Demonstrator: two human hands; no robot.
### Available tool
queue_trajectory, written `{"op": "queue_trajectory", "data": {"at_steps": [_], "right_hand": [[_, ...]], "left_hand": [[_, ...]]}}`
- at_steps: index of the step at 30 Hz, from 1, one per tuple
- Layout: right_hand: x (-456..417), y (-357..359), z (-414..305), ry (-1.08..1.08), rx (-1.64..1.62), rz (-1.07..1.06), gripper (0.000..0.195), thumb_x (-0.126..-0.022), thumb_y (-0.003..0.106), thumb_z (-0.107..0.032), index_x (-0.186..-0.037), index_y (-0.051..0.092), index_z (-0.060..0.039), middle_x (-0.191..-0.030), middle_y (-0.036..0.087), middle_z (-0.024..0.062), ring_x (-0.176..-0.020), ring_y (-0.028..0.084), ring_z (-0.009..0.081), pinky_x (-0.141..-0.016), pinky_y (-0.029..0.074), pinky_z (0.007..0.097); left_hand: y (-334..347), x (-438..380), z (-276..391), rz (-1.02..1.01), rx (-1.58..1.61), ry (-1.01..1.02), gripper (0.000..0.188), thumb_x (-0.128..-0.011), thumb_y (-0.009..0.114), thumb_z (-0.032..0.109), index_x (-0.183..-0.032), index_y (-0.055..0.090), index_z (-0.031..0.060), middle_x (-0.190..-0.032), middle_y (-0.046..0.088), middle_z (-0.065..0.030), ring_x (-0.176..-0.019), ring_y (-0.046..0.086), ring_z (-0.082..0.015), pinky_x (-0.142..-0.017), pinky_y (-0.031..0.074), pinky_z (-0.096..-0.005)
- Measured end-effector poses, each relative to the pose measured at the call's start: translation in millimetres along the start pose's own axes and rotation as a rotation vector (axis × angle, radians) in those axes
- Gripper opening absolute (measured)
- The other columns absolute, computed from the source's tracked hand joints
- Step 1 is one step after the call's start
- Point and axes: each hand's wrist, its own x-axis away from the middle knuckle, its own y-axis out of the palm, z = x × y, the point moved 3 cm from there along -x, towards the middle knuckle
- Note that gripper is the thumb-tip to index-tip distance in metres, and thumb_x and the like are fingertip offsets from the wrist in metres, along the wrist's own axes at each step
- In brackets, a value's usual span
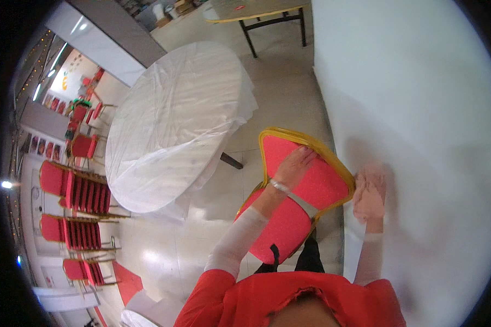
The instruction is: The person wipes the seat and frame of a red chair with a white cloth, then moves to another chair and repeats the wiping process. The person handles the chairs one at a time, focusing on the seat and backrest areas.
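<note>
A red upholstered banquet chair [270, 229] with a gold frame stands before me, its backrest [325, 180] on the far side. My left hand [296, 163] lies flat on the front of the backrest, fingertips close to the gold top rail. A pale bracelet circles that wrist. Beside the right corner of the backrest, my right hand [368, 200] is up against the white wall [413, 102] or just off it. Motion blur hides its fingers, and whether it touches the chair cannot be made out.
Ahead to the left stands a round table [176, 122] under thin white plastic sheeting. Another table [266, 14] with dark legs is farther off. Stacked red chairs [88, 192] line the left side. The wall runs close along my right.
</note>
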Motion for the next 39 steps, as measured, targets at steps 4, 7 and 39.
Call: {"op": "queue_trajectory", "data": {"at_steps": [4, 7, 39], "right_hand": [[29.4, 58.1, 10.1, -0.083, 0.006, -0.052, 0.052, -0.077, 0.05, -0.035, -0.119, 0.051, -0.0039, -0.12, 0.05, 0.016, -0.116, 0.042, 0.0336, -0.103, 0.026, 0.0449], [42.9, 103.8, 34.7, -0.093, -0.084, -0.077, 0.054, -0.075, 0.051, -0.037, -0.119, 0.051, -0.0041, -0.119, 0.05, 0.0159, -0.114, 0.042, 0.0335, -0.102, 0.026, 0.0449], [280.9, 111.9, -308.0, -1.354, -0.196, -1.107, 0.118, -0.039, 0.071, -0.063, -0.135, 0.033, -0.006, -0.126, 0.04, 0.0163, -0.12, 0.035, 0.0282, -0.093, 0.03, 0.0433]], "left_hand": [[-9.8, -70.3, -35.5, 0.049, 0.116, 0.029, 0.027, -0.09, 0.051, 0.027, -0.099, 0.055, 0.0025, -0.096, 0.06, -0.0129, -0.093, 0.056, -0.0275, -0.088, 0.043, -0.0408], [24.5, -81.8, -45.1, 0.228, 0.263, 0.052, 0.02, -0.088, 0.053, 0.027, -0.08, 0.05, 0.0092, -0.07, 0.056, -0.0059, -0.068, 0.056, -0.0231, -0.066, 0.047, -0.0382], [94.7, 588.9, 87.8, 0.793, 0.264, 0.708, 0.021, -0.086, 0.059, 0.016, -0.073, 0.043, 0.013, -0.06, 0.04, 0.0067, -0.049, 0.037, -0.0059, -0.048, 0.034, -0.0224]]}}
